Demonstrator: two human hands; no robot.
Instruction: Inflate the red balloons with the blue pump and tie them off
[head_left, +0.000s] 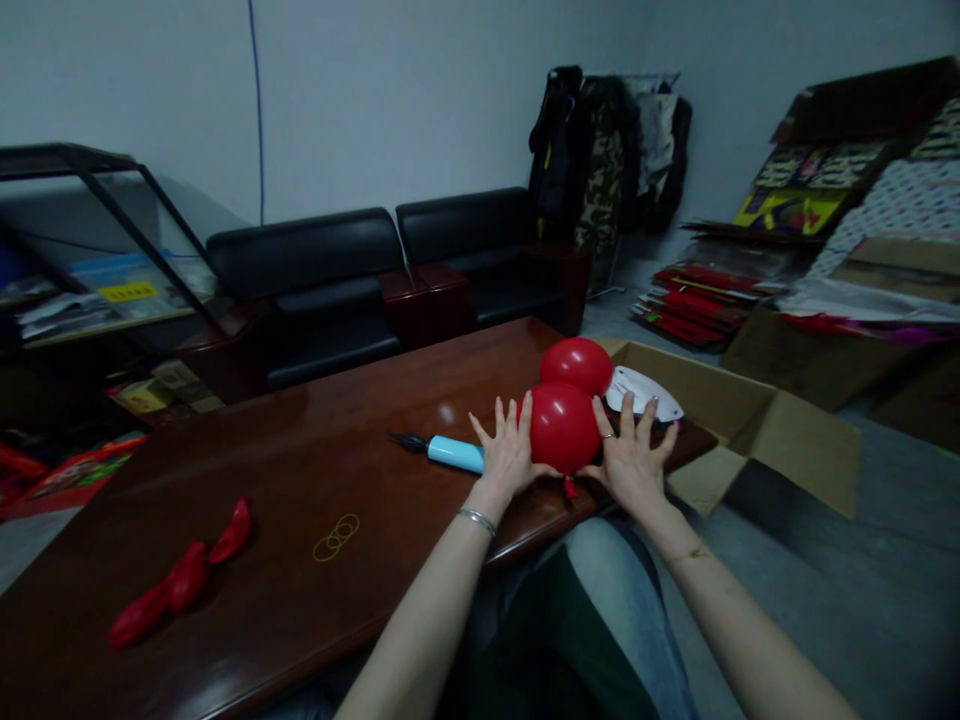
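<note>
A round, inflated red balloon (561, 428) sits near the table's right end, its knotted neck pointing toward me. My left hand (511, 452) is at its left side with fingers spread, the thumb beneath it by the knot. Against the right side rests my right hand (631, 450), its fingers also spread and its thumb near the knot. Between them the two hands hold the balloon. Just behind it is a second inflated red balloon (576, 364). A light-blue hand pump (454, 454) with a black nozzle lies partly hidden behind my left hand.
Several limp red balloons (187, 578) lie at the table's left, with thin yellow rings (336, 538) nearer the middle. A white piece (643, 392) is beyond my right hand. An open cardboard box (795, 440) stands off the table's right end. Black sofas (315, 255) line the wall.
</note>
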